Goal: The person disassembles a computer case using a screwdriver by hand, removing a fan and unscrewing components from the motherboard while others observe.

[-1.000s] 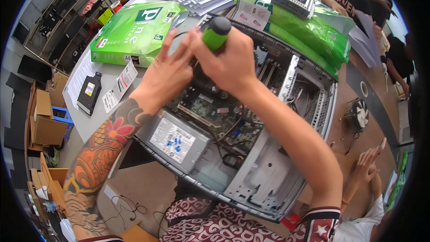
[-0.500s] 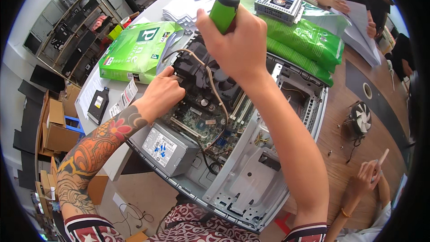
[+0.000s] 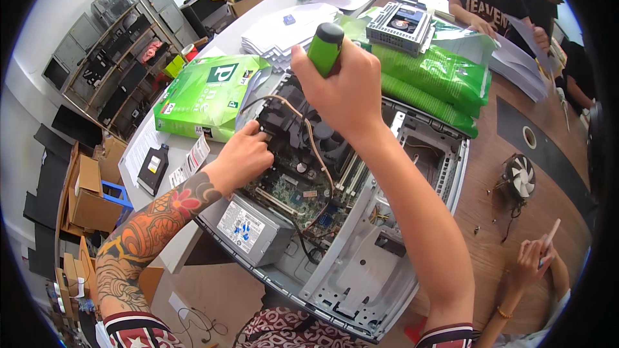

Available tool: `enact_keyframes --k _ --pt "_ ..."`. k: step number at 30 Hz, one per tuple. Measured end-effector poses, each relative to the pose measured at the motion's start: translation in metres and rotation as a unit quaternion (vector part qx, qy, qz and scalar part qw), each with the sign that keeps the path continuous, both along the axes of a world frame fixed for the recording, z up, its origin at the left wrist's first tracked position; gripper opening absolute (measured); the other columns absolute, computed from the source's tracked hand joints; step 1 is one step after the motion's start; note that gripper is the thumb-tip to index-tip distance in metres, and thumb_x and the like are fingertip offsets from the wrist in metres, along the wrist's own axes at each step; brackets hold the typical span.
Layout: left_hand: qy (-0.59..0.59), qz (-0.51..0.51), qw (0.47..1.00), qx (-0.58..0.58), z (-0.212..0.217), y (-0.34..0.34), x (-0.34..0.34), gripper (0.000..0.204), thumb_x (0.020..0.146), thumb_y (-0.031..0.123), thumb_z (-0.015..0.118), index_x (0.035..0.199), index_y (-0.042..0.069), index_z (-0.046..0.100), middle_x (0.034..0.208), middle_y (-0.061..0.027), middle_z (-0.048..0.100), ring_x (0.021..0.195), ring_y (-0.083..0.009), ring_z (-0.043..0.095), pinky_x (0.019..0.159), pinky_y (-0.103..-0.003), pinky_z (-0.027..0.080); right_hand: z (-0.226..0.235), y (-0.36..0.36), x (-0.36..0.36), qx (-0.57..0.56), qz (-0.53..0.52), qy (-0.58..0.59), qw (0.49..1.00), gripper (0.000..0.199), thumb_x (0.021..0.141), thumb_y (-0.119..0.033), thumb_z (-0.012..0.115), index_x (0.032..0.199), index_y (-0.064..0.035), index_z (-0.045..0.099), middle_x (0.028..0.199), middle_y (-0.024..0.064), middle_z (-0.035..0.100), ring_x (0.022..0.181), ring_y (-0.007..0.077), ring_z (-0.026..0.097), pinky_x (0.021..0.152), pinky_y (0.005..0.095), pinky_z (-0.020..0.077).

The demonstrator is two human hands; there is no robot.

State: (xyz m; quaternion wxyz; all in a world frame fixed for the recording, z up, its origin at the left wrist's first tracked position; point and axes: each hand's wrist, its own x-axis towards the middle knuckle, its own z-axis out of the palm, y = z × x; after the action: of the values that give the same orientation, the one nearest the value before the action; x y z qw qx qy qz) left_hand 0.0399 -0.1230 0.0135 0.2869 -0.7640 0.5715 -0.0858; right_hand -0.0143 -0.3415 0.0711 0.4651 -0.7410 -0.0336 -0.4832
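Green paper reams are sitting on the grey table, with a couple more green packs piling up at the far side under a small metal drive unit. A loose cooler fan is lying on the wooden tabletop. Cardboard boxes are stacking up on the floor, and other people are shuffling papers.

Taking the open computer case as landmark: a green and white rectangular paper package lies just beyond its left far corner, and a stack of green plastic-wrapped packages lies along its far right edge. A white label with blue marks sits on the grey box at its near left corner. Left of the case, a small black box with a white label and a white strip label lie on the table.
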Motion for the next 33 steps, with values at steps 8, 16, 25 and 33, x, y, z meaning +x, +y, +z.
enact_keyframes --k 8,16,25,33 --pt "0.034 -0.02 0.999 -0.038 0.007 0.006 -0.002 0.002 0.069 0.011 0.067 0.068 0.012 0.066 0.073 -0.0011 0.066 0.091 -0.0176 0.062 0.1 -0.038 0.037 -0.002 -0.003 -0.002 0.029 0.009 0.018 0.999 0.033 0.082 -0.031 0.073 0.074 -0.002 0.06 0.064 0.0158 0.063 0.057 0.0348 0.063 0.057 0.0423 0.0497" --pt "0.058 -0.017 0.998 -0.018 0.013 0.01 -0.003 0.002 0.071 0.012 0.067 0.072 0.012 0.066 0.079 -0.0008 0.067 0.089 -0.018 0.062 0.096 -0.035 0.039 -0.008 0.0 0.002 0.061 0.043 0.021 0.997 0.035 0.082 -0.03 0.077 0.07 -0.0011 0.061 0.055 0.0084 0.058 0.048 0.0181 0.056 0.051 0.0336 0.0447" --pt "0.215 -0.031 0.887 -0.408 0.062 0.047 0.0 0.006 0.081 0.003 0.07 0.083 0.003 0.064 0.095 -0.0054 0.069 0.092 -0.0202 0.063 0.087 -0.034 0.045 -0.013 0.002 -0.003 0.035 0.135 0.149 0.979 0.033 0.083 -0.03 0.079 0.077 0.0013 0.07 0.063 0.0047 0.068 0.058 0.0083 0.063 0.053 0.0241 0.047" --pt "0.541 0.153 0.574 -0.595 -0.016 0.062 0.024 0.01 0.087 0.009 0.071 0.092 0.004 0.064 0.109 -0.0022 0.06 0.094 -0.0116 0.057 0.082 -0.029 0.046 -0.041 0.034 -0.008 0.014 0.251 0.27 0.929 0.022 0.078 -0.013 0.084 0.079 -0.001 0.065 0.069 0.0005 0.064 0.062 0.0052 0.054 0.056 0.0238 0.0444"
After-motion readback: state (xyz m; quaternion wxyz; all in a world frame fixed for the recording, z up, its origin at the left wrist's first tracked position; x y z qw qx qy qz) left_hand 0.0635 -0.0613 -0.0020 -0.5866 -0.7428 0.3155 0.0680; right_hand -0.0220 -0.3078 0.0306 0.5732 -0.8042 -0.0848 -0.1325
